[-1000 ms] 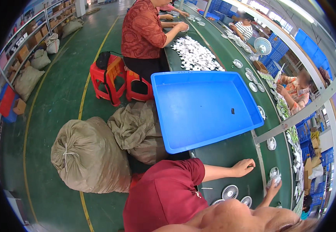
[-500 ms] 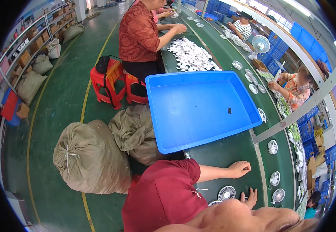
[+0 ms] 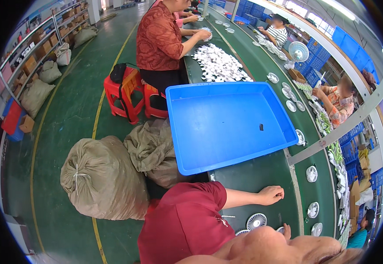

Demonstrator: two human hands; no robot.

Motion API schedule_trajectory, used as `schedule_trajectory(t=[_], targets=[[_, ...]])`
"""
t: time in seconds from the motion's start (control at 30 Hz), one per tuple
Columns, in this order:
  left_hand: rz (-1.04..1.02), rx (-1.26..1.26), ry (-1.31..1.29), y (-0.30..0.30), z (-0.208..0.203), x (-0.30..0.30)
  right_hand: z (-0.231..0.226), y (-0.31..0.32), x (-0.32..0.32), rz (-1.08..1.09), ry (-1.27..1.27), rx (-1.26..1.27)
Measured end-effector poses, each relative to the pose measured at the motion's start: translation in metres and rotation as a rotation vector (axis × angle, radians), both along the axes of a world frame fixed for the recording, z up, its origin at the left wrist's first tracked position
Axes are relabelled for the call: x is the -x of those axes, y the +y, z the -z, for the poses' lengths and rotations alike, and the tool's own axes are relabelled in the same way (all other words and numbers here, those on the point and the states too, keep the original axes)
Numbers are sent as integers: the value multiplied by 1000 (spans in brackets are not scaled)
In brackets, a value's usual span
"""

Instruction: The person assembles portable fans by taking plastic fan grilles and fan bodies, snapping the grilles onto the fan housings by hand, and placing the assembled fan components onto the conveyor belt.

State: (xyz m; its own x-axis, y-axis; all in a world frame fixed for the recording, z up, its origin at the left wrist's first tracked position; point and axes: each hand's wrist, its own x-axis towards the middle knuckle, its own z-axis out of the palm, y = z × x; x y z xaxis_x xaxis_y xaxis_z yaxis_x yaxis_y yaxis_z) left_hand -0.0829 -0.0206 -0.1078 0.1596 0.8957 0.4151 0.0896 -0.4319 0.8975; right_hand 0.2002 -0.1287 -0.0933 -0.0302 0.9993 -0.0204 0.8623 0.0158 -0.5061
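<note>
From a maroon sleeve my left forearm reaches over the green bench (image 3: 248, 178), and my left hand (image 3: 270, 195) hangs above it. Its fingers are curled in; whatever they may hold is hidden. Of my right hand (image 3: 287, 229) only some fingers show, beside the rim of a white round piece (image 3: 281, 229); the rest is covered. Between my arms lies a white round fan grille (image 3: 256, 221) with radial slats. Another white grille (image 3: 242, 232) peeks out below it, partly hidden. A thin white stick (image 3: 229, 216) rests near my sleeve.
A large blue tray (image 3: 226, 166) stands on the bench beyond my left arm. White fan parts (image 3: 311, 174) line the conveyor (image 3: 303, 189). Behind the tray is a heap of white pieces (image 3: 220, 64), by a co-worker (image 3: 160, 37). Stuffed sacks (image 3: 105, 176) and red stools (image 3: 123, 94) stand left.
My right hand's spread fingers have drawn down and are now mostly hidden. Fan parts on the conveyor have shifted. The co-worker across the belt has moved their hands.
</note>
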Motion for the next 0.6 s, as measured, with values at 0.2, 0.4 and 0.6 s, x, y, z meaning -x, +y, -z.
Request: schedule_trajectory(t=[0.2, 0.4, 0.6], targets=[[-3, -105, -26, 9, 2, -11, -34, 15, 29, 150, 1108, -199], [5, -57, 30, 12, -4, 11, -9, 71, 39, 310, 877, -340], [104, 36, 30, 8, -15, 2, -30, 49, 57, 82, 102, -364]])
